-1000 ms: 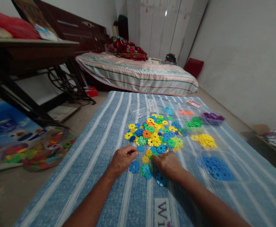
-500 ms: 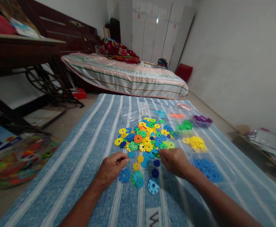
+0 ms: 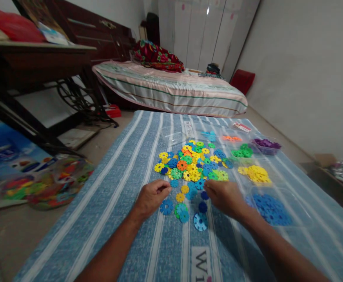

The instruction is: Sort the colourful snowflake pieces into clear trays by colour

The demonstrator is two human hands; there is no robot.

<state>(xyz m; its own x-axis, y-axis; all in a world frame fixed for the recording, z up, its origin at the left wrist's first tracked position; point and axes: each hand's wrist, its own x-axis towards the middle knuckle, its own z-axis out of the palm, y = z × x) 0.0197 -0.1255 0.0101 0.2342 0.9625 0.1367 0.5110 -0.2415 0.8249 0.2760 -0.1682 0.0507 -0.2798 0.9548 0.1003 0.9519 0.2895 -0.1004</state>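
Leftmost on the striped cloth (image 3: pixel 97 207), we see our left hand (image 3: pixel 153 196), its fingers curled in; we cannot tell whether thumb and forefinger pinch anything. Just below lies a large blue disc (image 3: pixel 167 206), with a small blue disc (image 3: pixel 174 183) beside the fingertips. Moving right, we meet two yellow discs (image 3: pixel 184 189), then the mixed pile of notched discs (image 3: pixel 191 169) spread beyond both hands. Two small dark blue discs (image 3: pixel 202 207) come next; a second ago our right hand (image 3: pixel 225 196) hid them. It has since shifted right, and the green piece by its fingertips no longer shows there (lifted or merely hidden), so one disc may have left the near group. Its fingers are bunched; what they pinch, we cannot tell. Farthest right, a clear plastic tub (image 3: pixel 298 213) holds blue discs.
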